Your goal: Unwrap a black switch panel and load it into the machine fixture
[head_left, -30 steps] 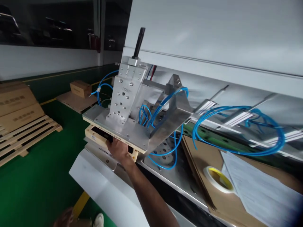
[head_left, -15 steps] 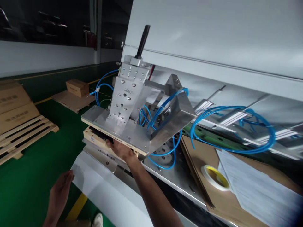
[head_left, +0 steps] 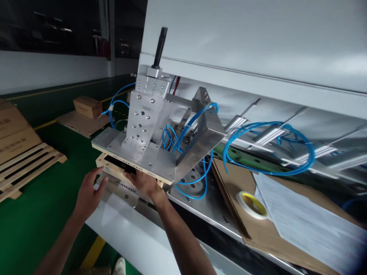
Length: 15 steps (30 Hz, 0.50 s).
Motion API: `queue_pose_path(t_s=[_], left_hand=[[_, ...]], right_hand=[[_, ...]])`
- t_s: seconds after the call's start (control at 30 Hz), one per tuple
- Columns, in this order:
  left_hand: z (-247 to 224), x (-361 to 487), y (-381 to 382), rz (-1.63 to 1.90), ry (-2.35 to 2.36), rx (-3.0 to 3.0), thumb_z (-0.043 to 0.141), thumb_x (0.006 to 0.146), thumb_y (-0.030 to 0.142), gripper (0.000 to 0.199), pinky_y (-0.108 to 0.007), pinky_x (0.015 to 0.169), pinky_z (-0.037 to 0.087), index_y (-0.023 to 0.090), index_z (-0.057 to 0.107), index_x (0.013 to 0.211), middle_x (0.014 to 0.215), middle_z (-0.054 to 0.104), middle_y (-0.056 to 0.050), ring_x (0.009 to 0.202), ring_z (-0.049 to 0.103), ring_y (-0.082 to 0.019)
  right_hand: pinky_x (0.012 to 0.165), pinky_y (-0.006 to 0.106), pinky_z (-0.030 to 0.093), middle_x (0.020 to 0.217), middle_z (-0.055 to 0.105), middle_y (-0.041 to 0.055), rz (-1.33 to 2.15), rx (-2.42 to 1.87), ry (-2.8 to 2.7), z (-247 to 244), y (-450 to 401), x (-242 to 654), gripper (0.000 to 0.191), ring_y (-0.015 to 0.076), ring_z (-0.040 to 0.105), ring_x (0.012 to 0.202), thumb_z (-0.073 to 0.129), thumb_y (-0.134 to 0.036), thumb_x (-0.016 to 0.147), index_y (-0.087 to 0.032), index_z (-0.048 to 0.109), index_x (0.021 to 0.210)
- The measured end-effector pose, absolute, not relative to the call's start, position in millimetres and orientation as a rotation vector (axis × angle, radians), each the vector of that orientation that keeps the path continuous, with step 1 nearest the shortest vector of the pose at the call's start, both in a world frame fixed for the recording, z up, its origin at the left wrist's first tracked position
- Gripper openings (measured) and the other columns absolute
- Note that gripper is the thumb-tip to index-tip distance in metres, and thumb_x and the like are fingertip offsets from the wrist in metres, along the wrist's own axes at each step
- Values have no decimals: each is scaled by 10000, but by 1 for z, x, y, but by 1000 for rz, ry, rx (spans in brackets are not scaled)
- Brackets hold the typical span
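A cream-coloured plate with a small label lies in the gap of a metal fixture marked 3097. My right hand grips the front edge of this plate, its fingers partly hidden beneath the fixture's upper plate. At the plate's left end, my left hand has thumb and fingers apart; whether the fingertips touch the plate I cannot tell. Below lies a metal base with small dark markings along its edge.
Blue air tubes loop around the fixture and to its right. Cardboard sheets, a tape roll and papers lie at right. A wooden pallet and a small carton are on the floor at left.
My left hand has risen and moved right to the cream-coloured plate's left end, its fingers spreading. The right hand stays at the plate's front edge. The view has shifted slightly.
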<state>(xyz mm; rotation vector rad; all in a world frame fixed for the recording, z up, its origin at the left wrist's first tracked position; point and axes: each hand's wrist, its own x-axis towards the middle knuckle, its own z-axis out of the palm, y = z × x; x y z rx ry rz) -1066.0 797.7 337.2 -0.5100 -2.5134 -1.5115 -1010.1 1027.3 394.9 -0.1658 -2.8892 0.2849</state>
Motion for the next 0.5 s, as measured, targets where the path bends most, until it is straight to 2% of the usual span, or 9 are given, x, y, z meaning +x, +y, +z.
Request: queue_pose_path(t_s=[0.1, 0.23, 0.4, 0.5], left_hand=[[340, -1096, 817, -1160, -2434, -885, 431, 1083, 620, 627, -557, 1165, 552, 191, 632, 1494, 1538, 666, -205, 1456, 610, -383], [326, -1123, 830, -787, -2380, -1044, 381, 1106, 542, 622, -651, 1254, 432, 109, 703, 1415, 1482, 702, -248, 1407, 639, -435], [312, -1127, 826, -645, -2381, -1030, 383, 1097, 533, 627, -660, 1272, 392, 116, 697, 1445, 1495, 693, -252, 1403, 635, -438], [311, -1126, 821, -642, -2382, -1044, 339, 1099, 546, 682, -685, 1279, 380, 61, 690, 1426, 1473, 689, -289, 1413, 619, -456]], right_hand=[[1164, 457, 548, 1437, 754, 174, 214, -280, -2868, 383, 1025, -984, 562, 319, 706, 1324, 638, -515, 1052, -193, 640, 1512], [1181, 527, 528, 1487, 710, 212, 105, -392, -2785, 360, 1027, -953, 614, 358, 661, 1372, 679, -507, 1029, -167, 611, 1535], [1184, 512, 523, 1423, 741, 210, 102, -395, -2729, 345, 1027, -945, 617, 341, 662, 1338, 701, -505, 1020, -141, 623, 1512], [1172, 516, 528, 1395, 749, 217, 123, -403, -2750, 346, 1021, -948, 627, 339, 656, 1335, 675, -532, 1031, -105, 631, 1488]])
